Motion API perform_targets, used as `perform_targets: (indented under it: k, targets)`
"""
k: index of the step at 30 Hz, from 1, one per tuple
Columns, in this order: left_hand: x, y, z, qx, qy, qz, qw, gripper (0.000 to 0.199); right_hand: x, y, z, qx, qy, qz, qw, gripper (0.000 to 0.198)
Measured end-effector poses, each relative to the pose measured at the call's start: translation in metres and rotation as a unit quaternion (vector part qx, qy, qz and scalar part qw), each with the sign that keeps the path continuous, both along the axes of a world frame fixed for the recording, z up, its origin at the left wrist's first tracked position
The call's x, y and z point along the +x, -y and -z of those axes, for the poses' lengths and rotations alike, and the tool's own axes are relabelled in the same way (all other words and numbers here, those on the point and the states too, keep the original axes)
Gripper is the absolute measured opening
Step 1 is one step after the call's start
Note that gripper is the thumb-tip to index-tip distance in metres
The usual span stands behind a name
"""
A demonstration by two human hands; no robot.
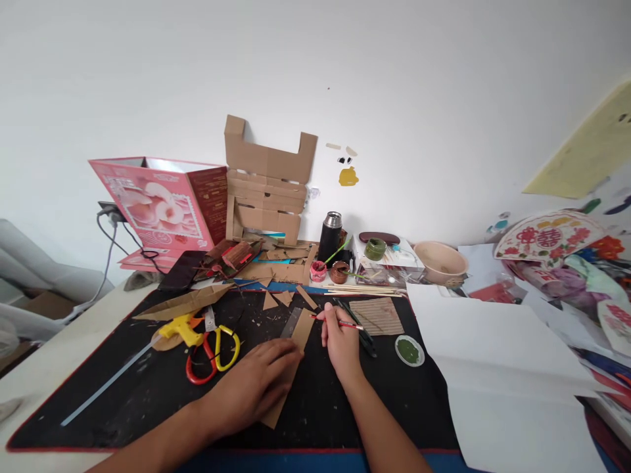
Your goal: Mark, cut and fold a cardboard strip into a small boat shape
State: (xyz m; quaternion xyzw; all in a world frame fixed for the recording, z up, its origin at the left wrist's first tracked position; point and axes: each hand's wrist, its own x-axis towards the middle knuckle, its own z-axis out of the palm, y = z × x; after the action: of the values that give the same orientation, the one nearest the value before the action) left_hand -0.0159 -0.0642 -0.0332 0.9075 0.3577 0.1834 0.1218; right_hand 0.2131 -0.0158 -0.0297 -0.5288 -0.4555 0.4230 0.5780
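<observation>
My right hand (342, 338) is closed around a red pencil (351, 325), its tip close to the upper end of a brown cardboard strip (304, 328). The strip lies slanted on the black mat (325, 407). My left hand (259, 381) rests flat on the strip, fingers stretched across it and covering its middle. A grey ruler (292, 322) lies along the strip's left edge, partly under the fingers. Left of that hand are scissors (202, 379) with red and yellow handles and a yellow glue gun (183, 328) with a long glue stick.
Small cardboard scraps (283, 298) lie beyond my hands. On the right are a corrugated piece (379, 315), a dish of green paint (409, 351) and white paper (503, 368). Paint jars (340, 271), a black flask (329, 240) and a pink bowl (440, 261) stand behind.
</observation>
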Motion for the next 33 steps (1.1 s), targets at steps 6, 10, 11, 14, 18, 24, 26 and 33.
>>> perform_targets:
  k: [6, 10, 11, 14, 18, 24, 26, 33]
  targets:
    - [-0.005, -0.002, -0.008, -0.005, -0.068, -0.196, 0.978, 0.014, -0.002, 0.002, -0.001, 0.003, 0.003, -0.015, 1.000, 0.071]
    - [0.004, 0.000, -0.013, -0.039, -0.132, -0.211, 0.968, 0.014, -0.003, 0.004, -0.002, 0.001, 0.006, -0.022, 1.000, 0.070]
    - [0.007, 0.001, -0.015, -0.047, -0.142, -0.214, 0.965, 0.014, -0.003, 0.004, -0.003, -0.001, 0.004, -0.023, 1.000, 0.069]
    - [0.013, 0.001, -0.024, -0.083, -0.165, -0.221, 0.958, 0.015, -0.004, 0.004, -0.005, -0.004, -0.010, -0.026, 1.000, 0.069]
    - [0.018, 0.000, -0.038, -0.141, -0.195, -0.241, 0.940, 0.022, -0.003, 0.003, -0.006, 0.003, -0.023, -0.012, 1.000, 0.067]
    - [0.025, -0.001, -0.053, -0.175, -0.249, -0.255, 0.918, 0.027, -0.002, 0.000, 0.003, -0.001, -0.019, -0.006, 1.000, 0.062]
    - [0.024, -0.004, -0.053, -0.190, -0.239, -0.262, 0.916, 0.026, -0.002, -0.001, 0.007, -0.007, -0.011, -0.017, 1.000, 0.059]
    - [0.002, -0.014, -0.044, -0.249, -0.145, -0.261, 0.921, 0.034, 0.001, -0.001, 0.016, 0.002, 0.054, -0.044, 0.998, 0.044]
